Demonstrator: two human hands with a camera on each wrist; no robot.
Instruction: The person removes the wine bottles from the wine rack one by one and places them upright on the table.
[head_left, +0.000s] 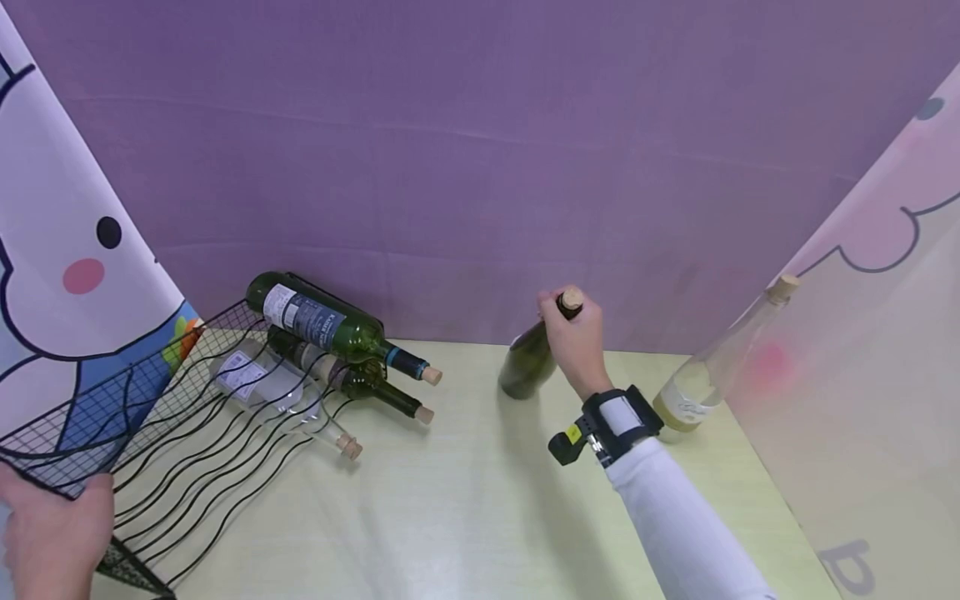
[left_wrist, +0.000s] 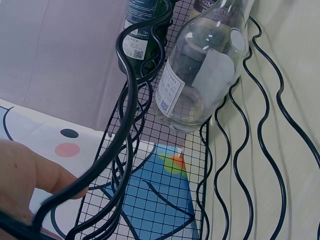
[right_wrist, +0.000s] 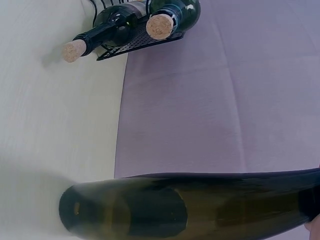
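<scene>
My right hand grips the neck of a corked dark green wine bottle, its base low over the table and leaning left. The right wrist view shows that bottle's body large across the bottom. At the lower left, my left hand holds the near end of a black wire wine rack. Lying in the rack's far end are a green bottle with a blue label on top, another dark green bottle below it, and a clear bottle with a white label.
A clear corked bottle with pale liquid stands at the right, close to the printed side panel. Behind the pale table rises a purple backdrop. Another printed panel borders the left.
</scene>
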